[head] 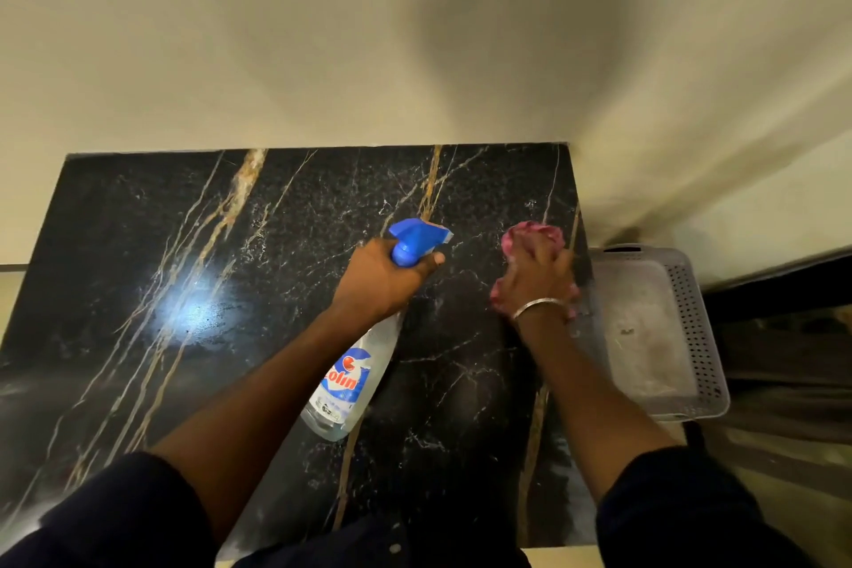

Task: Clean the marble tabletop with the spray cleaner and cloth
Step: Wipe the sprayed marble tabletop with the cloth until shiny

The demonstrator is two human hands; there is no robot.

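The left hand [385, 279] had its fingers wrapped tight around the neck of the spray cleaner [355, 364], blue nozzle pointing away over the black marble table [184, 268], the clear bottle slanting back beside the forearm. The right hand [537, 277] pressed a crumpled pink cloth [530, 233] against the table near its right edge, fingers closed on it. A grey perforated basket [691, 314] sat just beside that edge

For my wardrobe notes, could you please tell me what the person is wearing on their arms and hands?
Both hands are bare. The right hand has a thin silver metal bangle at the wrist. Dark navy sleeves are pushed up, leaving both forearms uncovered. The left hand wears nothing.
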